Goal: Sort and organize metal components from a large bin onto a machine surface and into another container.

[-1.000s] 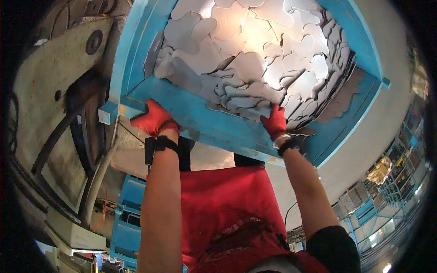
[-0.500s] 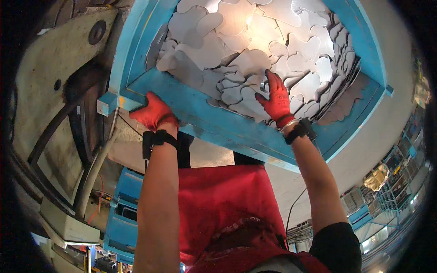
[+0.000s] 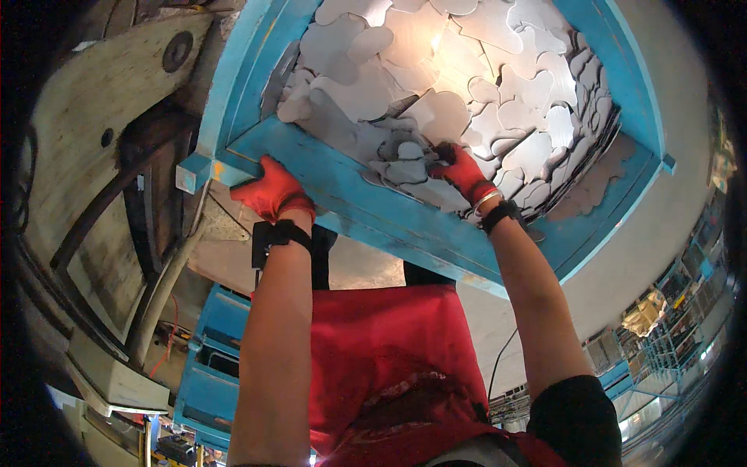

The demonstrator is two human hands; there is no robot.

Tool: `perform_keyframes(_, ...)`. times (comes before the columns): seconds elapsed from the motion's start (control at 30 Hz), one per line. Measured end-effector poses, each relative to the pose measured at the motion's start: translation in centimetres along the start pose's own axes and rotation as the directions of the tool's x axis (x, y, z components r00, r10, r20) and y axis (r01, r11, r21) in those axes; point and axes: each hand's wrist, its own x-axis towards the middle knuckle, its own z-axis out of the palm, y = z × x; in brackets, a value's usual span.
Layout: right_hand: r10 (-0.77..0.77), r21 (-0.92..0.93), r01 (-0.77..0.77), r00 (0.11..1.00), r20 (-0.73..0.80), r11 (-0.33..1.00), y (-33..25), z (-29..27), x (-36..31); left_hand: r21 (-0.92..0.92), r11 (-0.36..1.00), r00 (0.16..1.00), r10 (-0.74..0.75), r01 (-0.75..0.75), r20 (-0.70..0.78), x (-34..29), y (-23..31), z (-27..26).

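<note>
A blue metal bin (image 3: 366, 191) is heaped with flat grey metal pieces (image 3: 440, 117) with rounded, lobed outlines. In a red glove, my left hand (image 3: 274, 191) grips the bin's rim near its front left corner, its fingers partly hidden. My right hand (image 3: 464, 173), also gloved in red with dark fingertips, reaches over the front wall into the heap. Its thumb and fingers are bent in around a small rounded metal piece (image 3: 410, 150) at the near side of the pile. The exact contact at the fingertips is dark and hard to make out.
A large pale machine panel (image 3: 101, 101) with dark curved parts stands to the left. Blue drawers (image 3: 206, 366) sit below it. Racks of goods (image 3: 661, 350) line the far right. A red apron (image 3: 389, 335) covers my front.
My right hand has shifted slightly left and nearer, its outstretched fingers now curling inward at the metal pieces. My left hand stays on the rim. The whole view has moved slightly.
</note>
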Motion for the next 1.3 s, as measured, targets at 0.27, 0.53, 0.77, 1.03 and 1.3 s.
perform_keyframes(0.27,-0.282,-0.82,0.205,0.958,0.055,0.535,-6.2,3.4,-4.9,0.154,0.987,0.999,-0.038,0.034,0.021,0.1,-0.2,-0.3)
perform_keyframes(0.53,-0.143,-0.586,0.16,0.987,0.076,0.794,-2.8,3.3,-2.2,0.16,0.98,0.99,-0.127,0.116,0.059,-1.0,3.2,-1.8)
perform_keyframes(0.77,-0.183,-0.445,0.24,0.969,0.168,0.863,-4.2,-0.2,0.1,0.267,0.958,0.995,-0.105,0.102,-0.004,-0.7,1.7,-0.8)
perform_keyframes(1.03,-0.059,-0.205,0.103,0.976,0.21,0.973,-6.9,-6.7,-2.4,0.209,0.978,0.998,0.032,-0.022,-0.047,-0.1,0.2,-0.4)
perform_keyframes(1.3,-0.312,0.142,0.302,0.949,0.05,0.943,-4.5,-9.6,-8.8,0.123,0.99,0.997,-0.075,0.071,0.024,0.4,-1.1,0.4)
